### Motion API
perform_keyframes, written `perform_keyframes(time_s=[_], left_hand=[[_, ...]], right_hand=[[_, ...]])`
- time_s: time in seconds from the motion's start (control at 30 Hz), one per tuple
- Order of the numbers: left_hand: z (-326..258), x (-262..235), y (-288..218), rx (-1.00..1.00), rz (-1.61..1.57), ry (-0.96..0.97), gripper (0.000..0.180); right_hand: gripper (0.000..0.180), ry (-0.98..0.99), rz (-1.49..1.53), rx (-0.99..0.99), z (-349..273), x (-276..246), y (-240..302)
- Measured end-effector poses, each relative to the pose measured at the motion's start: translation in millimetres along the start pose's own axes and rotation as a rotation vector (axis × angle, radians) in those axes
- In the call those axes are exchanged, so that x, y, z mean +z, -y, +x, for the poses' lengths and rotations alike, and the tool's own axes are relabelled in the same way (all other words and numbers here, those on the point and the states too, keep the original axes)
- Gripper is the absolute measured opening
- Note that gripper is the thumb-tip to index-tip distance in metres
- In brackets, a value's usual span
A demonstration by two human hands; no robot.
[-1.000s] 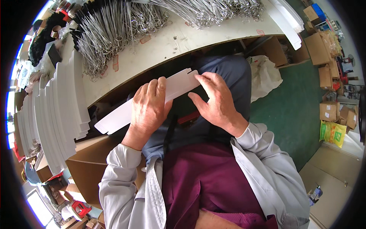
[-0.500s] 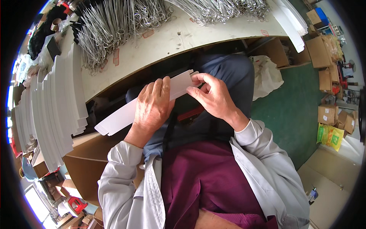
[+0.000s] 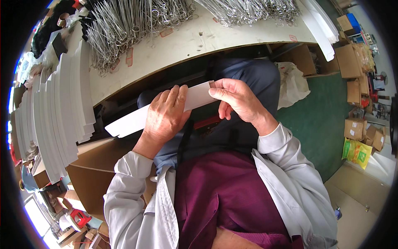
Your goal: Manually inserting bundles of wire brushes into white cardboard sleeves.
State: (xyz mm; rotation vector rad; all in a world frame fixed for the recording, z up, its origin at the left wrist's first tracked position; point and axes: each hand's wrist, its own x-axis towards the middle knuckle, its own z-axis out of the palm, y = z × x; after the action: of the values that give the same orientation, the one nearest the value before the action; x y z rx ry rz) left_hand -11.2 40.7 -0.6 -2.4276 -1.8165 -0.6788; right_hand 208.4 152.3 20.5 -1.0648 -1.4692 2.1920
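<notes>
A long, narrow white carton (image 3: 198, 95), folded flat or nearly so, lies slantwise above my lap. Its far right end is higher in the picture than its left end. My left hand (image 3: 165, 114) is wrapped across its middle, with the fingers over the top face. At the right end my right hand (image 3: 240, 97) pinches the edge, thumb on top and index finger behind; its other fingers curl below. The inside of the carton is hidden, so I cannot tell whether it holds anything.
Bundles of metal skewers with ring ends (image 3: 137, 25) cover the far part of the white table (image 3: 182, 50). Stacked long white cartons (image 3: 54, 120) stand at the left, above an open cardboard box (image 3: 93, 174). More white cartons (image 3: 319, 29) lie at the right table end. A plastic bag (image 3: 290, 85) sits on the green floor.
My right thumb and fingers have closed the flaps at the carton's right end, which now looks flush. The right hand has turned slightly and its lower fingers have dropped. The left hand keeps its hold.
</notes>
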Motion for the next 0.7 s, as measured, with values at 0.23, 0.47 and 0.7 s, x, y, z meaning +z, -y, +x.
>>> perform_keyframes(time_s=[0.23,0.47,0.7], left_hand=[[3,-2,0,-0.011,-0.069,0.021,0.07],[13,-8,5,-0.114,-0.176,0.113,0.069],[22,0,1,-0.114,-0.203,0.129,0.064]], right_hand=[[0.045,0.04,0.049,0.028,-1,-3,-5],[0.071,-0.13,-1.268,-0.81,0,9,6],[0.066,0.027,-1.409,-0.808,20,10,-1]])
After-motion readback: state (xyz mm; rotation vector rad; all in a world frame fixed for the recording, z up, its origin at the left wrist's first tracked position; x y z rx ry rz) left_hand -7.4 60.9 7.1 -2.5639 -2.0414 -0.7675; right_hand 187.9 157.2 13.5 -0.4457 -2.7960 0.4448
